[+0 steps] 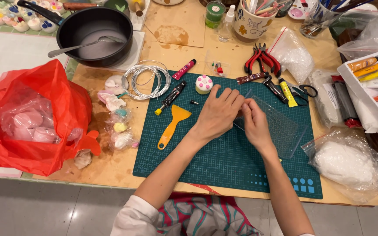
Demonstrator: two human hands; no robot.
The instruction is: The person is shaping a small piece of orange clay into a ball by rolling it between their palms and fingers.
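- Green cutting mat (pixel 224 161) is lying on the brown work table (pixel 110 168); mat's near edge is sitting close to the table's near edge, with floor tiles showing beyond.
- Open room on the mat is lying near and left of the forearms; the far strip is crowding with tools: a yellow scraper (pixel 173 124), a black tube with yellow cap (pixel 170 97), a small white cake-shaped piece with pink dots (pixel 204 84).
- Far right of the mat: red-handled pliers (pixel 262 59), scissors (pixel 302 92), a yellow tube (pixel 288 92).
- Coil of silver wire (pixel 146 81) is overlapping the mat's far left corner.
- Black pan (pixel 95 30), far left, is holding pale liquid and a metal spoon (pixel 82 46).
- Red plastic bag (pixel 31 118), left, is gaping open with pinkish wrapped lumps inside.
- Clear zip bag (pixel 346 164), near right, is holding a white mass.
- Patterned cup (pixel 257 24), far, is holding brushes and sticks; white tray (pixel 372 83), right edge, is holding colour tubes.
- Clear plastic sheet (pixel 281 129) is lying flat on the mat's right half, under the right hand.
- Left hand (pixel 217 114) is resting palm down, fingers loosely extended, tips meeting the sheet's far left edge.
- Right hand (pixel 255 124) is curling, fingertips pinching at that same edge; whether it is actually gripping the sheet or something tiny there, I cannot tell.
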